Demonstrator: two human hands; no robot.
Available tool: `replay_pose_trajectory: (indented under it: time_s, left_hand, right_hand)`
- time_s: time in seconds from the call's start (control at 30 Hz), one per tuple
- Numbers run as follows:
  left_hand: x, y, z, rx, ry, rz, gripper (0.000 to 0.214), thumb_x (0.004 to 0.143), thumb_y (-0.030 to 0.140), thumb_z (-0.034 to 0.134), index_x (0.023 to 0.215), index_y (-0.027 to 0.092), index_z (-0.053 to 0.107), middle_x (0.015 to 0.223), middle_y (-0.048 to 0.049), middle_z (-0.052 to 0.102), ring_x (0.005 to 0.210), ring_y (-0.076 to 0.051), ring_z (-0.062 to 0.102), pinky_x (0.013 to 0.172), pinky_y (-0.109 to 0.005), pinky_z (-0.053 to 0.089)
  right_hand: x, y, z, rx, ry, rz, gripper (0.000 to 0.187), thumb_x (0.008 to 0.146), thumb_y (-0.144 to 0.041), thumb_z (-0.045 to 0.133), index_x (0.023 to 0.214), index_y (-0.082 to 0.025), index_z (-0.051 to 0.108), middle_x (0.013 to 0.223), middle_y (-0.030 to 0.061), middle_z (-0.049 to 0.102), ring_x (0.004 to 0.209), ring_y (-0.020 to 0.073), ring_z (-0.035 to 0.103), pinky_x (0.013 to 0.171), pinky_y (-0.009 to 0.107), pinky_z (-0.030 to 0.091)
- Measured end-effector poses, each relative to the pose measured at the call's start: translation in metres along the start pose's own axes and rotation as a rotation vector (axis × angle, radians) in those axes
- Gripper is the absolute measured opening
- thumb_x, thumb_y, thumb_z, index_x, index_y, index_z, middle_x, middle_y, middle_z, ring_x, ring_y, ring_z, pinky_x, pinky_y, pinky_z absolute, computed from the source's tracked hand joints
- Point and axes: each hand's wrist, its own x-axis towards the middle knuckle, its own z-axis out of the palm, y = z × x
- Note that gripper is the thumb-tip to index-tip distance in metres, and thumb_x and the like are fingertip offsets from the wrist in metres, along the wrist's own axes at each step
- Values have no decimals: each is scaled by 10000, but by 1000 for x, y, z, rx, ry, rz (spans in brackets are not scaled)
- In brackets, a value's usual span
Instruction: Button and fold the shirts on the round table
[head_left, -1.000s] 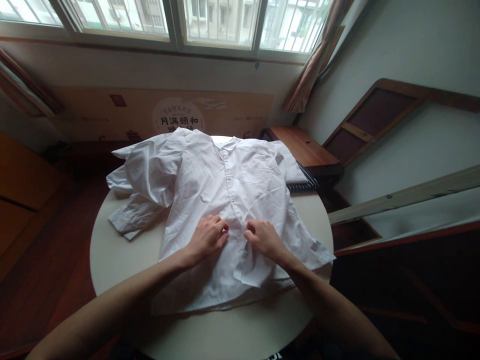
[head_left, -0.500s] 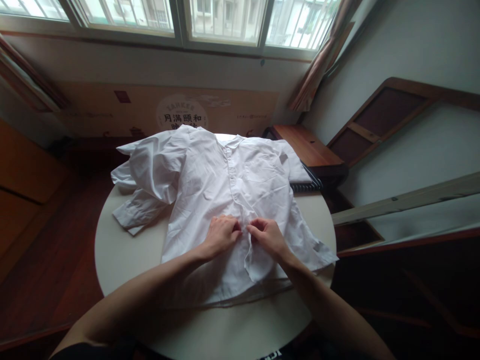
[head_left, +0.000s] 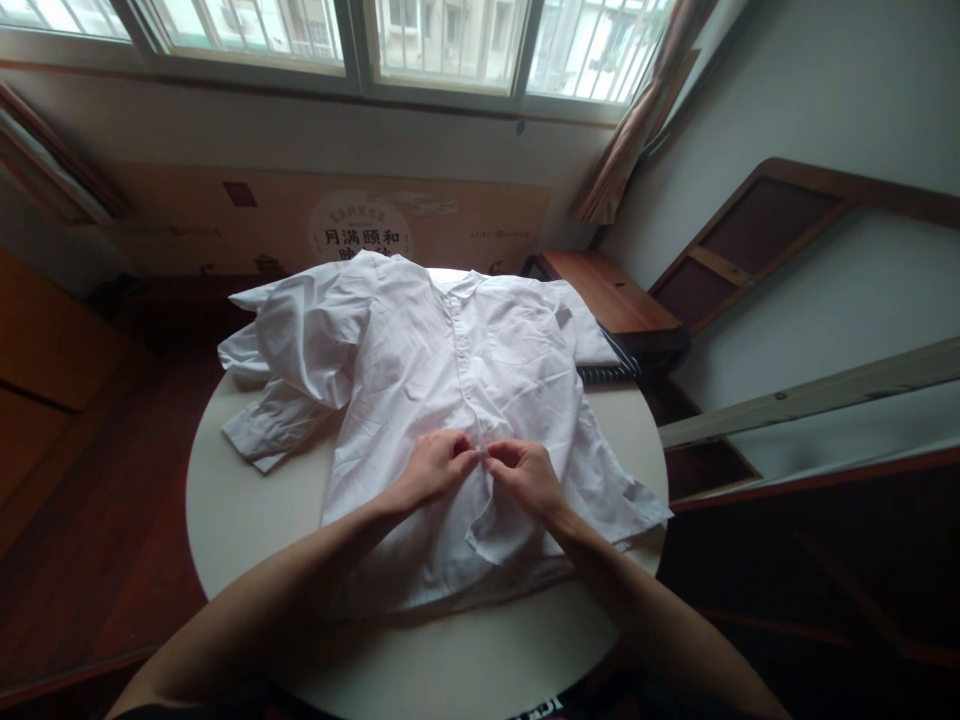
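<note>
A white button-up shirt [head_left: 420, 360] lies front side up, collar away from me, its upper placket closed. Both sleeves are out to the sides, the left one bunched and folded. My left hand [head_left: 442, 465] pinches the shirt's front edge at the lower placket. Directly opposite, my right hand [head_left: 525, 475] pinches the other front edge, and the fingertips of both hands nearly meet. Any button between them is hidden by the fingers. Below the hands the front edge hangs loose, its lower corner folded over.
The shirt rests on a round white table [head_left: 240, 520]. A dark striped item [head_left: 611, 374] lies under the right sleeve. Behind it stands a wooden stand [head_left: 607, 290]. A printed cardboard panel [head_left: 247, 220] leans below the window [head_left: 442, 45].
My right hand has shifted left, bringing its fingertips close to my left hand's. The loose lower front edge has swung left with it.
</note>
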Motion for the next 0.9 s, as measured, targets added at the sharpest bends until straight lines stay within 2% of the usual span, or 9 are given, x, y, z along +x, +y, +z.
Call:
replay_pose_trajectory:
  time_s: [0.13, 0.27, 0.4, 0.57, 0.77, 0.9]
  left_hand:
    - [0, 1, -1, 5, -2, -21, 247, 818, 334, 519, 718, 163, 667, 681, -11, 640, 647, -145, 544, 606, -250, 370]
    - [0, 0, -2, -27, -8, -40, 275, 814, 366, 517, 706, 160, 663, 654, -3, 631, 628, -139, 538, 590, -242, 363]
    - [0, -1, -2, -53, -28, -42, 279, 808, 367, 521, 705, 155, 671, 652, -9, 643, 630, -143, 550, 589, -241, 370]
    - [0, -4, 0, -95, -24, -46, 246, 785, 313, 526, 710, 148, 691, 672, -23, 668, 653, -156, 581, 590, -239, 398]
    - [-1, -7, 5, -322, 7, -128, 239, 743, 296, 562, 739, 123, 727, 721, -50, 707, 692, -176, 624, 608, -238, 444]
    - [-3, -7, 3, -451, -44, -133, 293, 772, 336, 555, 758, 111, 742, 730, -66, 720, 680, -177, 635, 613, -243, 457]
  right_hand:
    - [2, 4, -1, 142, -34, 61, 265, 708, -213, 527, 838, -156, 751, 776, 49, 743, 686, 186, 668, 623, 281, 515]
    - [2, 2, -1, 153, -39, 52, 278, 704, -200, 514, 835, -159, 755, 753, 42, 738, 662, 168, 660, 623, 273, 518]
    - [4, 2, -2, 171, -50, 60, 234, 696, -180, 556, 822, -154, 752, 722, 44, 729, 631, 153, 649, 599, 258, 511]
    - [5, 1, 1, 171, -23, 95, 136, 704, -243, 646, 748, -146, 731, 648, 47, 704, 564, 142, 624, 536, 245, 484]
    - [-2, -4, 7, -11, 94, -27, 124, 759, -247, 623, 759, -172, 722, 683, 40, 713, 605, 162, 649, 583, 265, 505]
    - [-5, -1, 11, -178, 176, -168, 114, 779, -215, 599, 774, -177, 707, 722, 41, 713, 633, 171, 654, 629, 284, 515]
